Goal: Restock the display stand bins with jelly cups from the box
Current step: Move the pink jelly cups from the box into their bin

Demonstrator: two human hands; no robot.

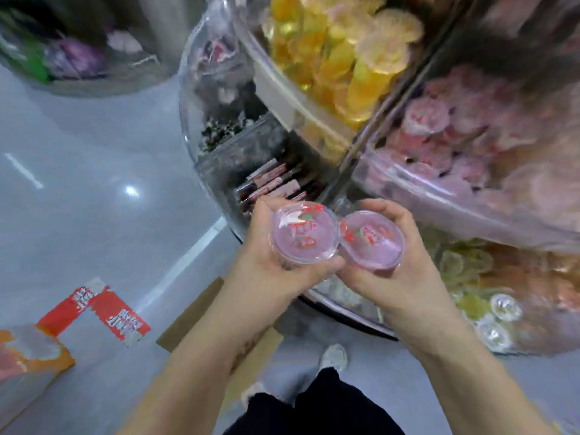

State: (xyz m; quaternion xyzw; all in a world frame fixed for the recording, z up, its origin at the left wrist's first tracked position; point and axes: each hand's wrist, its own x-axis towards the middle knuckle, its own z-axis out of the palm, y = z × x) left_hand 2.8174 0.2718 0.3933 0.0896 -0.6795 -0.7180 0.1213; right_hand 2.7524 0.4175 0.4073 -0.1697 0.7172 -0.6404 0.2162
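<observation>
- Head-worn wide-angle camera looks steeply down, close over both forearms.
- It faces the display stand (370, 158) filling the upper right.
- Grey floor (78, 183) spreads left; edges blur.

Both bare forearms reach forward, wrists close together. Left hand (276, 262) curls around a pink jelly cup (303, 234), thumb along its near rim. Right hand (398, 271) grips a second pink jelly cup (372, 239) the same way (fingertips over the far rim). The thumbs nearly touch.
</observation>
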